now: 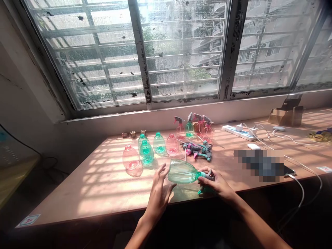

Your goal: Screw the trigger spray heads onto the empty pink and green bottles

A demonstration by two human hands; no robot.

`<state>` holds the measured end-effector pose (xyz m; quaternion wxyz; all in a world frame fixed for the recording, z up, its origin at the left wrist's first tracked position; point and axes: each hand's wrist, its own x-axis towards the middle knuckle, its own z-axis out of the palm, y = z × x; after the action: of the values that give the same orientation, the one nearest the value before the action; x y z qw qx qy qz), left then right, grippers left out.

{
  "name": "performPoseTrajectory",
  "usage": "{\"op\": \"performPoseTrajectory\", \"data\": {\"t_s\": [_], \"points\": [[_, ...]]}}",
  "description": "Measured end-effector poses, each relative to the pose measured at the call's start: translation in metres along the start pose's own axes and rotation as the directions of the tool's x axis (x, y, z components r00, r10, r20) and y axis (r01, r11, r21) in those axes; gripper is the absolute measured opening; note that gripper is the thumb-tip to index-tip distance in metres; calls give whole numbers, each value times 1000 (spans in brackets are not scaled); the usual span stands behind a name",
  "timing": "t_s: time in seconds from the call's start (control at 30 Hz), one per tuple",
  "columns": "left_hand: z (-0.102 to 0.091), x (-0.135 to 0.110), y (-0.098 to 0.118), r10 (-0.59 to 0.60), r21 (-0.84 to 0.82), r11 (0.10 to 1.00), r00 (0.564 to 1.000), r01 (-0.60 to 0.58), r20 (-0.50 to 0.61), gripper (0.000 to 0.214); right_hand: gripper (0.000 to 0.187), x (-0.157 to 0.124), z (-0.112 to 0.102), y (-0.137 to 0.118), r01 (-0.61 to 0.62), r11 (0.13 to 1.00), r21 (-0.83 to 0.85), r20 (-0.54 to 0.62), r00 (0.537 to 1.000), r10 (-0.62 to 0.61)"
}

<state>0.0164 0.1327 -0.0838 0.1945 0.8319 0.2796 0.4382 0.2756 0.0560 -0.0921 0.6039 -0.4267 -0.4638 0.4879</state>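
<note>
A green see-through plastic bottle (pixel 183 172) lies on its side between my hands, just above the wooden table (pixel 103 190). My left hand (pixel 158 195) cups its wide base with fingers spread along the side. My right hand (pixel 216 183) is closed around the grey and teal spray trigger head (pixel 206 175) at the bottle's neck. Beyond it stand several capless bottles, green (pixel 146 152) and pink (pixel 131 161). A heap of loose trigger heads (pixel 198 150) lies behind the held bottle.
Several finished spray bottles (pixel 194 127) stand near the window sill. A white power strip (pixel 237 131) with cables, a phone on a charging cord (pixel 287 170) and a cardboard box (pixel 285 116) lie to the right. Small objects (pixel 132 134) sit at the back left.
</note>
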Motion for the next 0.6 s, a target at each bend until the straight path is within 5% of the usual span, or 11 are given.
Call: {"op": "performPoseTrajectory", "data": {"t_s": [0.6], "points": [[-1,-2,-1,15,19,1000,999,-16,41,53,46,1,1,-2,-12,1000,-26,39,999,13]]}}
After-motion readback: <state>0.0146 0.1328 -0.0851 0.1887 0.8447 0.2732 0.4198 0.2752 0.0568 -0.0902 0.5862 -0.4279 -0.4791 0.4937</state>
